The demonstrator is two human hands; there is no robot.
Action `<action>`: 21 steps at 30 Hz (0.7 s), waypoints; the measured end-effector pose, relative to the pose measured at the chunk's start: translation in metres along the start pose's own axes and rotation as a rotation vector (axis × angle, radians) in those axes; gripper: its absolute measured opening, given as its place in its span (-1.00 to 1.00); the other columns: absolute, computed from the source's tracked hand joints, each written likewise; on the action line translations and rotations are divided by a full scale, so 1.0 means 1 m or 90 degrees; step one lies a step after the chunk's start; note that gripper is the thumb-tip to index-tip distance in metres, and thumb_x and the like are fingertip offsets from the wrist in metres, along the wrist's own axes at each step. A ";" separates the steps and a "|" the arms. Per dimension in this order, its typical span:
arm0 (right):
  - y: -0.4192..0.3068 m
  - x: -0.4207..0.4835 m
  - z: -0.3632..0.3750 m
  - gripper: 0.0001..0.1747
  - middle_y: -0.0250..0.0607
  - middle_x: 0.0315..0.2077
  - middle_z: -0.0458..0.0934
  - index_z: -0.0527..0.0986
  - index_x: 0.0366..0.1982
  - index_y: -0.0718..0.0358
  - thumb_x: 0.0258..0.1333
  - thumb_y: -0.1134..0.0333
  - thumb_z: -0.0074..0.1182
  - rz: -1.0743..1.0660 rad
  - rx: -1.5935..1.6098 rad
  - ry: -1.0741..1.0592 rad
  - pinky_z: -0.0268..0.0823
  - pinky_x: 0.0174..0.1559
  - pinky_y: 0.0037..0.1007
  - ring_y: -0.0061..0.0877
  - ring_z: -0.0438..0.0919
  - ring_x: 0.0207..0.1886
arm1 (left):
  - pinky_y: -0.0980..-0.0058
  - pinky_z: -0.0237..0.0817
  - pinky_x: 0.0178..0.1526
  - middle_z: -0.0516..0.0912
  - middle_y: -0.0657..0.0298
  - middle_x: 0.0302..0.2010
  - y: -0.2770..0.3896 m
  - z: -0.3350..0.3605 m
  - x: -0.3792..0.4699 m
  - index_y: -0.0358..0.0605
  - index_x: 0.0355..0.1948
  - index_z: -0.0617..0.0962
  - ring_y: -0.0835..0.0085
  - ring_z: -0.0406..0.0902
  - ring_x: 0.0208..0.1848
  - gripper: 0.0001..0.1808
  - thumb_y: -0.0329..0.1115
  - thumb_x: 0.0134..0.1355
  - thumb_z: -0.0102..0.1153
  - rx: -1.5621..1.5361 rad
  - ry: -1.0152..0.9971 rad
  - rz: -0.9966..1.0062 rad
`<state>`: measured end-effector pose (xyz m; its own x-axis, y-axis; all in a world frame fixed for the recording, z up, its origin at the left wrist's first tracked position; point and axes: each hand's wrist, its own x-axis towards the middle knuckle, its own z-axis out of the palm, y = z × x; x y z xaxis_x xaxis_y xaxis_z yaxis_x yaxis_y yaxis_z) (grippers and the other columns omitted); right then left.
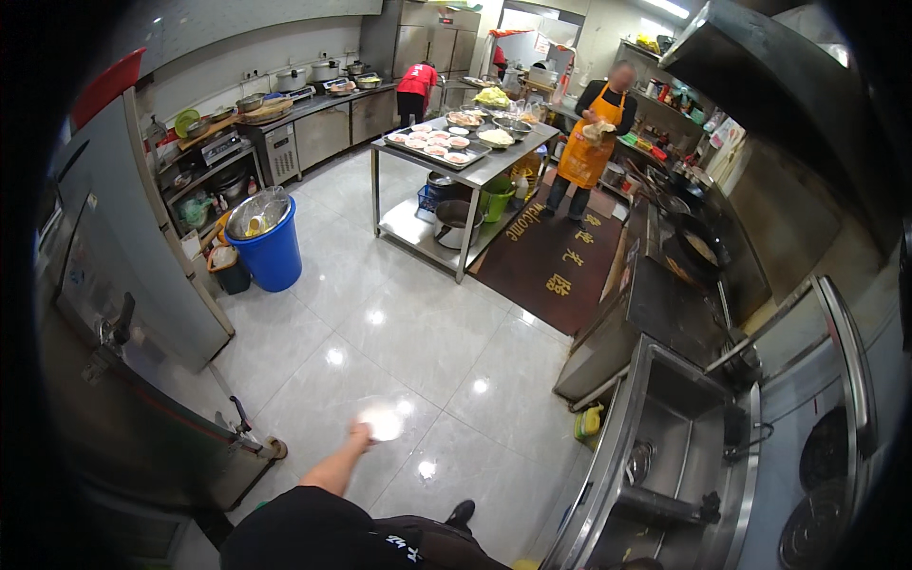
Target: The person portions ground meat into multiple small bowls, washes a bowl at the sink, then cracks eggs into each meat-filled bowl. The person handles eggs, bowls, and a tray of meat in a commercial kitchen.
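My left hand point(362, 433) is stretched out low over the tiled floor, its fingers closed on the edge of a white dish point(385, 423). The dish is blurred and glaring, so its exact shape and any contents cannot be made out. My right hand is out of view. Farther off, a steel worktable point(467, 179) carries a tray point(457, 167) with several small white plates of pinkish food point(436, 150). Beside the tray are a bowl of pale shredded food point(495, 137) and a dark metal bowl point(511, 128).
A steel sink point(666, 420) and wok range point(662, 313) line the right side. At left are a large blue bin point(265, 246) and a metal door point(142, 285). One person in an orange apron point(588, 153) stands on a dark-red mat point(552, 263); another in red point(417, 82) bends over behind.
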<state>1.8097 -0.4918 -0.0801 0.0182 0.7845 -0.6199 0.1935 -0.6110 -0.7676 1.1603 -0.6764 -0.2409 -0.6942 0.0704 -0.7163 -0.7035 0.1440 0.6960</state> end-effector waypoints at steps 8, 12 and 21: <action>-0.115 0.164 0.142 -0.71 -0.14 -0.42 0.59 0.49 -0.21 0.41 0.18 0.30 -0.01 -0.003 -0.391 -0.195 0.40 -0.44 -0.45 -0.46 0.56 -0.46 | -0.16 0.36 -0.31 0.58 0.26 -0.02 -0.086 -0.319 -0.075 0.23 0.07 0.48 0.07 0.59 -0.13 -0.56 0.01 0.26 -0.28 -0.607 0.403 -0.115; -0.188 0.211 0.275 -0.70 -0.15 -0.41 0.62 0.53 -0.26 0.43 0.13 0.29 0.00 -0.087 -0.438 -0.355 0.43 -0.47 -0.51 -0.51 0.58 -0.47 | 0.30 0.22 -0.79 0.63 0.03 -0.28 -0.170 -0.298 -0.191 -0.07 0.13 0.36 0.09 0.60 -0.48 -0.48 -0.40 0.07 -0.14 -0.151 0.481 -0.028; -0.262 0.239 0.573 -0.72 -0.19 -0.38 0.63 0.54 -0.23 0.34 0.14 0.27 0.01 -0.179 -0.503 -0.502 0.42 -0.44 -0.49 -0.52 0.59 -0.45 | 0.23 0.34 -0.72 0.63 0.05 -0.22 -0.137 -0.192 -0.127 -0.02 0.10 0.39 0.11 0.62 -0.42 -0.58 -0.25 0.20 -0.16 -0.457 0.619 -0.272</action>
<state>1.2012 -0.2056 -0.1206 -0.6880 0.4279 -0.5861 0.6590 0.0302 -0.7516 1.3163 -0.8947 -0.2356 -0.0059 -0.6398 -0.7685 -0.6095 -0.6070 0.5100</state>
